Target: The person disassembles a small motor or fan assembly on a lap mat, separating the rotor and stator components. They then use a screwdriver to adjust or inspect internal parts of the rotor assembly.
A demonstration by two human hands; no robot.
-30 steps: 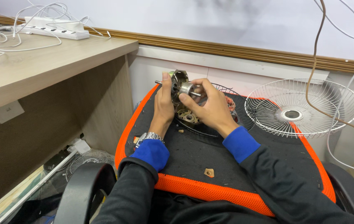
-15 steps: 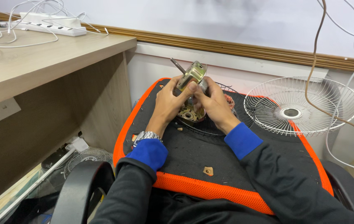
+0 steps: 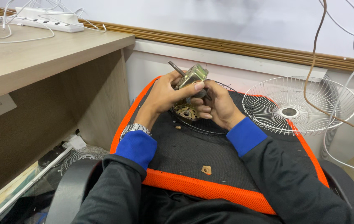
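Both hands grasp the fan motor (image 3: pixel 191 76) above the black chair seat (image 3: pixel 193 151): left hand (image 3: pixel 164 93) clenched around its body, right hand (image 3: pixel 216 103) gripping from 4 o'clock. Risk: the shaft (image 3: pixel 176 68), pointing to 10 o'clock, offers no hold; a slip would likely drop the motor onto the round metal part (image 3: pixel 185 111) at 6 o'clock. The wire fan guard (image 3: pixel 299 105) sits at 3 o'clock.

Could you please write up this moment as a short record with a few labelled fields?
Setting: black seat cushion with orange edge used as a work surface, beside a wooden desk
Left hand: grips a brass-coloured fan motor, thumb across its front
Right hand: supports the motor from below and the right
Motor shaft: points up and to the left
Under the hands: round metal part on a dark wire grille
To the right: white wire fan guard
On the desk: white power strip with cables
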